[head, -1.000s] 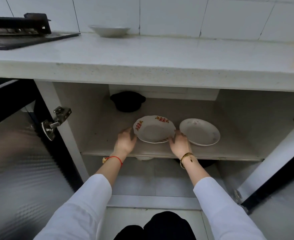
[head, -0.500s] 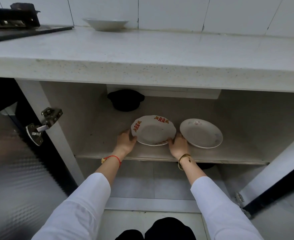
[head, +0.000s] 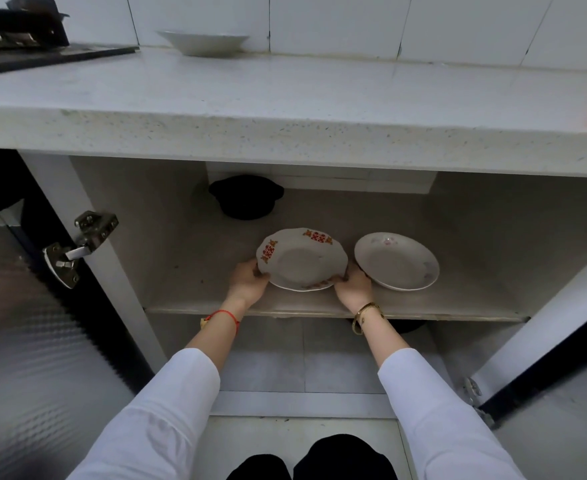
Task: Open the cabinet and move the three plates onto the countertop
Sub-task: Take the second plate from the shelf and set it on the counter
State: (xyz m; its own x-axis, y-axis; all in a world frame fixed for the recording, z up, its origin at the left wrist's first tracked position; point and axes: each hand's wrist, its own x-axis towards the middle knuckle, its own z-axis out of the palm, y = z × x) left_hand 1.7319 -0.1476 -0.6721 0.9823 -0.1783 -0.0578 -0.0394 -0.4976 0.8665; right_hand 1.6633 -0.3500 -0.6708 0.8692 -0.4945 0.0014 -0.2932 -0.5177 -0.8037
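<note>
- The red-patterned plate (head: 302,259) sits at the centre of the frame, inside the open cabinet, over the shelf (head: 216,308); it is tilted, its far rim higher and its hollow face turned toward the camera, its near rim low by the shelf.
- The left hand (head: 249,284) grips the plate's left rim, fingers curled round the edge.
- The right hand (head: 352,289) grips the lower right rim, fingers tucked beneath it.
- Just to the right, the plain white plate (head: 397,261) lies on the same shelf, face up; its left edge is very near the right hand, and whether they touch cannot be told.
- A third dish, the shallow white plate (head: 204,43), stands on the worktop (head: 319,98) at the upper left of the frame, against the tiled wall.
- A black pot (head: 245,199) stands at the back of the shelf, above the held plate in the frame.
- The left cabinet door (head: 25,341) stands open, its hinge (head: 81,247) showing at the left.
</note>
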